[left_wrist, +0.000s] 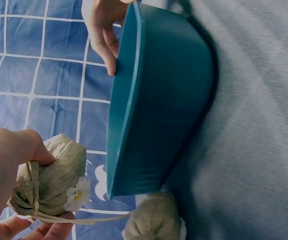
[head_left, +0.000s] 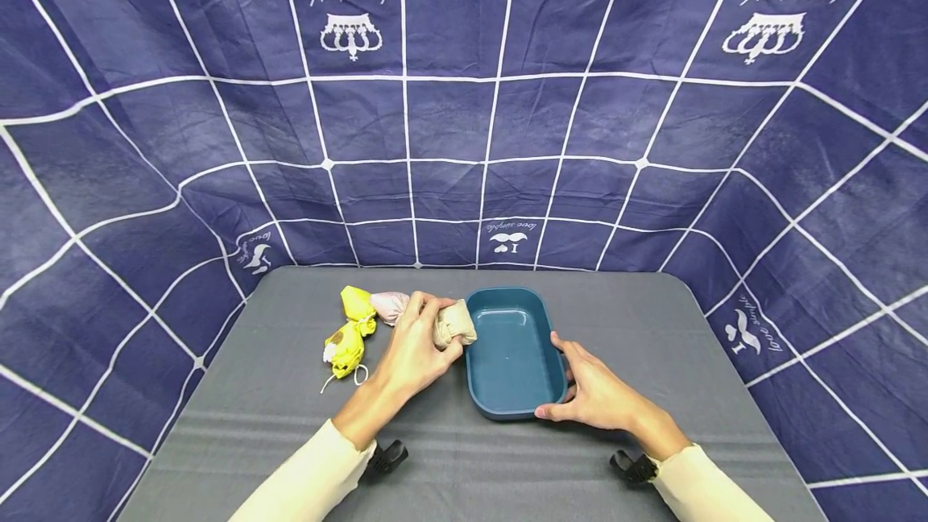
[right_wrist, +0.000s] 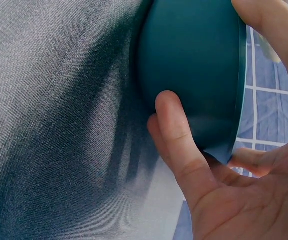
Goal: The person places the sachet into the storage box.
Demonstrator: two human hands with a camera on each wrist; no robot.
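Note:
My left hand (head_left: 416, 345) grips a beige cloth sachet (left_wrist: 66, 170) between thumb and fingers, just left of the box rim. A small white daisy and a thin cord hang on the sachet. Another beige sachet (left_wrist: 156, 218) appears low beside the box in the left wrist view. The blue plastic box (head_left: 507, 373), rounded at its corners, stands upright on the table with nothing inside. My right hand (head_left: 598, 389) holds its near right corner, the thumb at the front rim and fingers along the outer right wall.
Left of my left hand lie a pink sachet (head_left: 389, 306) and two yellow sachets (head_left: 358, 308), one with a loose white cord. Grey cloth covers the table (head_left: 652, 329). A blue curtain (head_left: 457, 119) with white lines encloses the back and sides.

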